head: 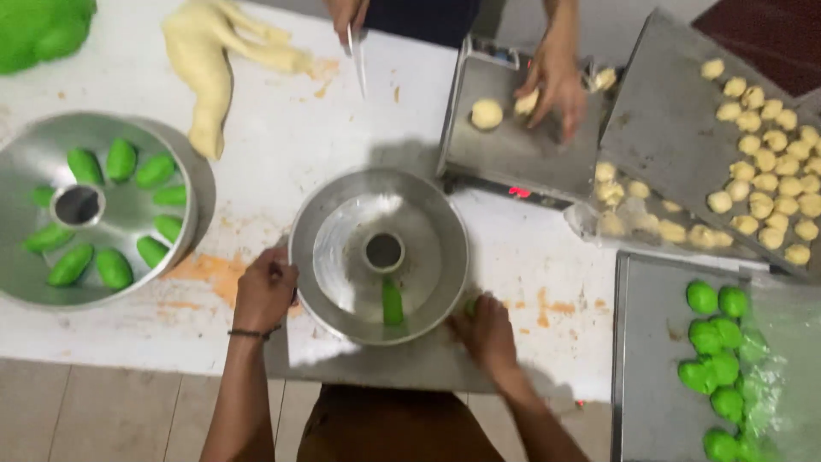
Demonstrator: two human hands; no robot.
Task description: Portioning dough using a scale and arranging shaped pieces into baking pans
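two hands on the ring pan

my left hand (265, 289) is curled tight around the left rim of the empty ring pan (379, 255), fingers closed on the metal edge. my right hand (486, 332) rests against the pan's lower right rim, pinching a small green dough piece (469, 306) there; how tightly i cannot tell. between my hands, inside the pan, one green dough log (392, 301) lies pointing at the centre tube. well off beyond my left hand sits a second ring pan (26, 154) ringed with green logs. past my right hand a tray (650, 359) carries green dough balls (712, 342). across the table, another person's hand (556, 81) touches pale dough balls (487, 113) on a scale tray.
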